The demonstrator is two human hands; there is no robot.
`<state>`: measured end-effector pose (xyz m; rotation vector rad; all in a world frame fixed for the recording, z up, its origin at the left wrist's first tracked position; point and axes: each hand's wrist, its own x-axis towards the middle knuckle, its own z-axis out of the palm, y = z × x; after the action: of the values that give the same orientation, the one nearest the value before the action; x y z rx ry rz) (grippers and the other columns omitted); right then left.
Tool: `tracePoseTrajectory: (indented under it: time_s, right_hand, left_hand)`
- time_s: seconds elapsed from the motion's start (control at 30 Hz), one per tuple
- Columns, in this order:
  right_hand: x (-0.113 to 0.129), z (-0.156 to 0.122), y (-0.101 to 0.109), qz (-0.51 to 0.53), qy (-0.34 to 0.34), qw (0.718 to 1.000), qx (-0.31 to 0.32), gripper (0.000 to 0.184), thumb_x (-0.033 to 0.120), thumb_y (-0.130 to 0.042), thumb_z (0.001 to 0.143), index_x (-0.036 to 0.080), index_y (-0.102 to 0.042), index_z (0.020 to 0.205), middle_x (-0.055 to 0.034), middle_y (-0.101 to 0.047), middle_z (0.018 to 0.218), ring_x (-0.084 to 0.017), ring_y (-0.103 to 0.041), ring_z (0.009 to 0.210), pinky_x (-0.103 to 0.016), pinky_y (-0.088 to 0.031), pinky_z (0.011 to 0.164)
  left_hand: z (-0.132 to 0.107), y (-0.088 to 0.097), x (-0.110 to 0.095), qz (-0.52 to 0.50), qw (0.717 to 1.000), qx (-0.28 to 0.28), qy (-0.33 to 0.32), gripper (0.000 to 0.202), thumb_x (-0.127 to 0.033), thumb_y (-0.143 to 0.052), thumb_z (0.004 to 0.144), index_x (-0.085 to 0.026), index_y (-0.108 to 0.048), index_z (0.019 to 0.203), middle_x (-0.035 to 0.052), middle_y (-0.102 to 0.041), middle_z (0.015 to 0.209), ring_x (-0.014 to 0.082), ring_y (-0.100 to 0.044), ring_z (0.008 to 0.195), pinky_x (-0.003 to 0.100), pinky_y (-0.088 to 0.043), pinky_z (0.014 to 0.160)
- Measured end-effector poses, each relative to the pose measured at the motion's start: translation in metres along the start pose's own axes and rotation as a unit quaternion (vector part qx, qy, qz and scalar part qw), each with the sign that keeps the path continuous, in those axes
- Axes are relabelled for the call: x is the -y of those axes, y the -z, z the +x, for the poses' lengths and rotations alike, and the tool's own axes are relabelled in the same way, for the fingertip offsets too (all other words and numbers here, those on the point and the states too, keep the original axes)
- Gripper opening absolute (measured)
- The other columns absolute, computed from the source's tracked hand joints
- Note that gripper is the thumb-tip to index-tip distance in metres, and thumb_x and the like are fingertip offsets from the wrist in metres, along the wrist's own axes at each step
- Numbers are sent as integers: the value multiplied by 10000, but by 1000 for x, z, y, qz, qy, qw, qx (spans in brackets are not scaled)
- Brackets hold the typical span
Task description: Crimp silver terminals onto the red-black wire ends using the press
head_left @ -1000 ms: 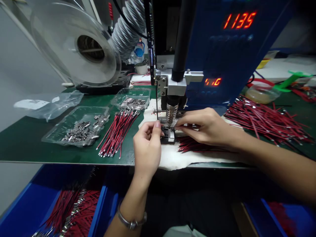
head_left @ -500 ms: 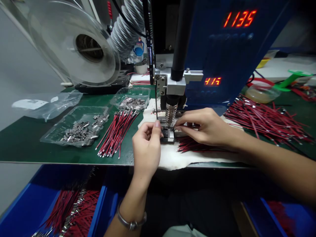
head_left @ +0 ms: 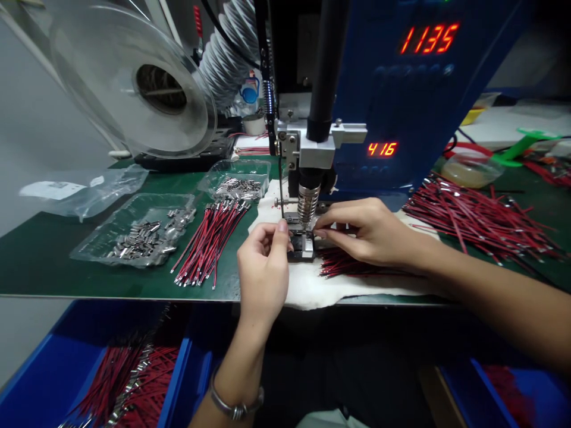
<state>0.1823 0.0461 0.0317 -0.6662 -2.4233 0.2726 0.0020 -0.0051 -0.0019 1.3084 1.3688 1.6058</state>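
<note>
Left hand (head_left: 264,261) bordered fixture (head_left: 307,245), right hand (head_left: 368,233) opposite; grips could not be told. Spring-wound nozzle (head_left: 308,205) stood between hands. Step seemed positioning; next move called for steadiness.

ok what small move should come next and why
Probably steady the left hand at the metal fixture: the coiled tip points down at it, and the right hand sits close on its other side, so a slip could disturb the work.

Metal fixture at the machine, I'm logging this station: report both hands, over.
Left hand left of metal fixture, right hand right of it; both grips unclear. Coiled tip above fixture, contact unclear. Red-and-black wires on cloth under right hand.
</note>
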Motion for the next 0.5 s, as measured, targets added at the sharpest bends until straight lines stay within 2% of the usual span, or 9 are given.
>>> tracePoseTrajectory:
  time_s: [0.5]
  right_hand:
    - [2, 1, 1, 0, -10, 1000, -13, 118, 164, -579, 868, 132, -692, 875, -46, -689, 800, -115, -607, 685, -223, -447, 657]
  left_hand:
    - [0, 1, 0, -4, 1000, 3, -4, 276, -359, -569, 897, -156, -558, 710, -3, -532, 644, 107, -480, 601, 227, -391, 614]
